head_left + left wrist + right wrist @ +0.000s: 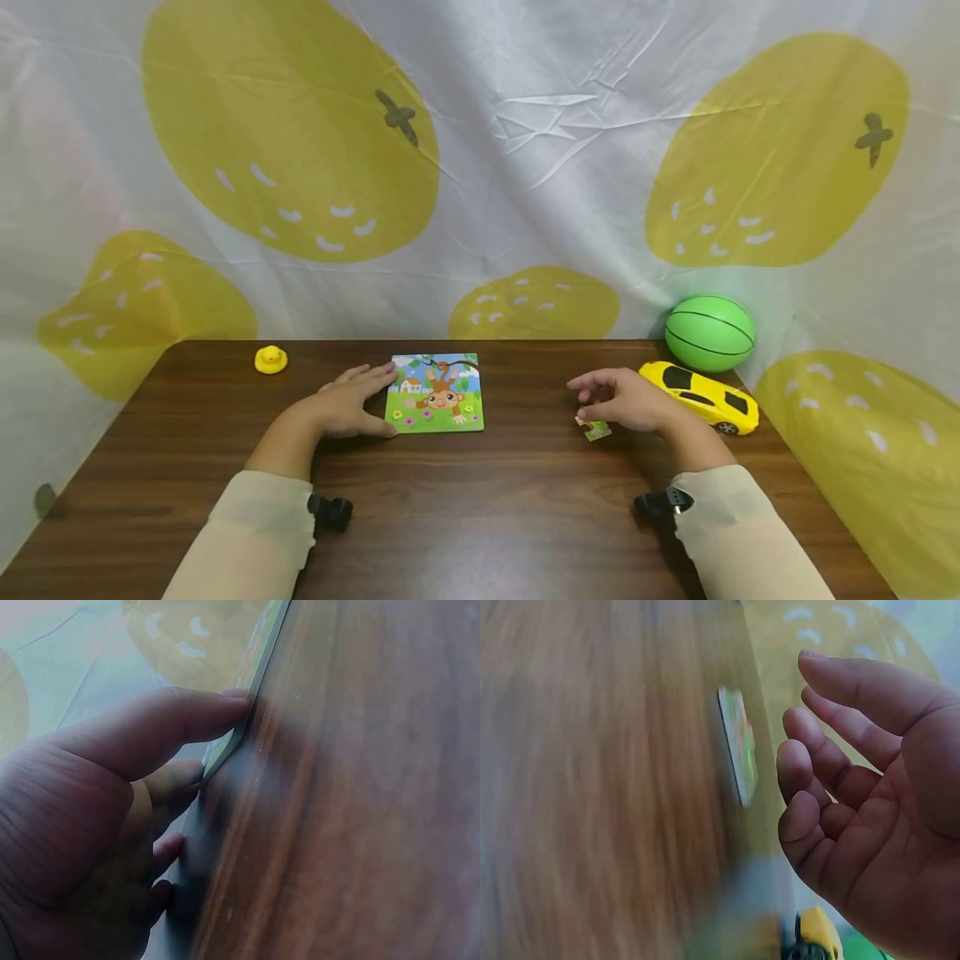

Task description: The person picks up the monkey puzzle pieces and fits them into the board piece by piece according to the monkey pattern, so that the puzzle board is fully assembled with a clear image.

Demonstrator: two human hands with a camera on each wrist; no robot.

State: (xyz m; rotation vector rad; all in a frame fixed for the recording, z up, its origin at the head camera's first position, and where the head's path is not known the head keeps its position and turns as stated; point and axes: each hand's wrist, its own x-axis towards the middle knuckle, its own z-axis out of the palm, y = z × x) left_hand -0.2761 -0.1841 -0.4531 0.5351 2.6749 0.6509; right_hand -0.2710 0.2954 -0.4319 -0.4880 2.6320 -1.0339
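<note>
A square picture puzzle (435, 393) with a hanging monkey lies flat on the table, left of centre. My left hand (348, 404) rests at its left side, fingers extended toward the upper corner and thumb at the lower one. The left wrist view shows the thumb (202, 716) touching the puzzle's edge (262, 664). On the right, a small loose puzzle piece (597, 431) lies on the table. Just above it hovers my right hand (622, 402), fingers loosely bent. In the right wrist view a gap separates those fingers (799, 814) from the piece (739, 750).
A yellow toy car (705, 398) stands right beside my right hand, with a green ball (709, 333) behind it. A yellow rubber duck (271, 360) sits near the far left edge of the brown wooden table (480, 517). Lemon-print cloth (525, 192) hangs behind.
</note>
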